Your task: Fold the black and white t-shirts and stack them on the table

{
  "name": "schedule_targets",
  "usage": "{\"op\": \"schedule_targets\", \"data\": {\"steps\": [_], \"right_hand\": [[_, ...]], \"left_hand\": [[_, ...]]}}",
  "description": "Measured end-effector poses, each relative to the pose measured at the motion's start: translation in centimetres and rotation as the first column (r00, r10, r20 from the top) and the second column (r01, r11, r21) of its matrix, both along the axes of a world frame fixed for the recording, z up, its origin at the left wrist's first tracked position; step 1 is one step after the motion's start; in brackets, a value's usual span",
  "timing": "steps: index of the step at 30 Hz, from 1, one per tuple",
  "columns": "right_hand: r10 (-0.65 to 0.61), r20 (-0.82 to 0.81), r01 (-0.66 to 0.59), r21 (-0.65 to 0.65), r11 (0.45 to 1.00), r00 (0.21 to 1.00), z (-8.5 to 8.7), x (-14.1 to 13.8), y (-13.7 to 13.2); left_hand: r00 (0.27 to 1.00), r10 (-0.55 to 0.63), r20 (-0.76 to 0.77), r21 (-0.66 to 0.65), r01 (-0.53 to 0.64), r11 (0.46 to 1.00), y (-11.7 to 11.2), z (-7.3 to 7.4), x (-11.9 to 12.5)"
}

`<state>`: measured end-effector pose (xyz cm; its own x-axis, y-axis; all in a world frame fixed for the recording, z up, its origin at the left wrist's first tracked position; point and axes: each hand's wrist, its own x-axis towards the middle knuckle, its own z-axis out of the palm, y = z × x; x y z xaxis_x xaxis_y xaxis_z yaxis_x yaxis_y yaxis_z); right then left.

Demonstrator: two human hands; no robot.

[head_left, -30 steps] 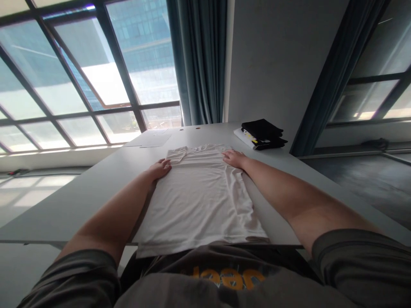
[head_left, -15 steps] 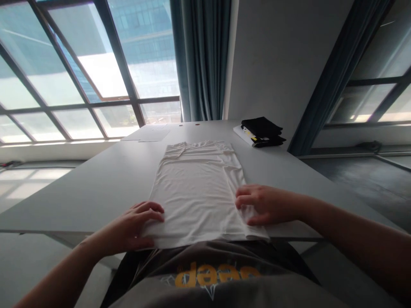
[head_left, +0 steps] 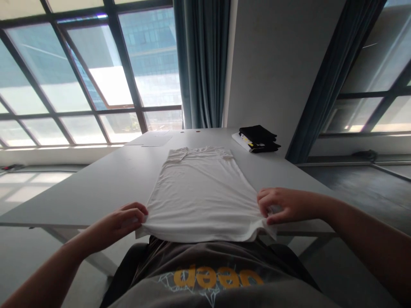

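A white T-shirt (head_left: 202, 192) lies spread on the table, its collar end away from me and its hem at the near edge. The sleeves are folded inward near the far end. My left hand (head_left: 128, 218) pinches the shirt's left side close to the hem. On the other side, my right hand (head_left: 278, 207) grips the right edge, where the cloth bunches up under the fingers. The hem hangs slightly over the table edge against my body, and the cloth between both hands is pulled fairly taut.
The pale table (head_left: 105, 188) stretches away toward a blue curtain (head_left: 203, 64). A stack of folded black clothes (head_left: 259, 137) sits at the far right. Sheets of paper (head_left: 150, 139) lie at the far left. Windows (head_left: 96, 72) and a grey wall stand behind.
My hands have moved apart and now grip the sides of the T-shirt. Its lower part is stretched wider, and several creases have smoothed out.
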<state>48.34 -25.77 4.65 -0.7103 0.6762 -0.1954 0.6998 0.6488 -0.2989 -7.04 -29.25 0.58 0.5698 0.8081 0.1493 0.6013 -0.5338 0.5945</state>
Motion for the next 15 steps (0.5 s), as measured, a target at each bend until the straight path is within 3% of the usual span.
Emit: {"op": "schedule_targets", "data": {"steps": [3,6,10,12,15], "right_hand": [[-0.103,0.065,0.105,-0.034,0.994,0.993,1.5,-0.2,2.7],[-0.075,-0.034,0.075,-0.016,0.997,0.997,2.6,-3.1,7.2],[0.027,0.028,-0.028,0.034,0.999,0.999,3.4,-11.5,14.4],[0.014,0.098,-0.026,0.124,0.992,0.995,3.3,-16.7,17.7],[-0.024,0.197,-0.031,0.271,0.962,0.980,2.9,-24.0,21.6]], "left_hand": [[0.989,0.139,0.050,-0.050,-0.136,0.989,-0.3,0.2,0.0],[0.938,0.328,0.109,-0.143,-0.312,0.939,-0.3,0.7,0.3],[0.892,0.448,0.063,-0.333,-0.405,0.852,-0.7,1.0,0.8],[0.897,0.439,0.056,-0.359,-0.393,0.847,-1.1,1.1,0.9],[0.895,0.440,0.080,-0.293,-0.401,0.868,-1.5,1.0,1.2]]}}
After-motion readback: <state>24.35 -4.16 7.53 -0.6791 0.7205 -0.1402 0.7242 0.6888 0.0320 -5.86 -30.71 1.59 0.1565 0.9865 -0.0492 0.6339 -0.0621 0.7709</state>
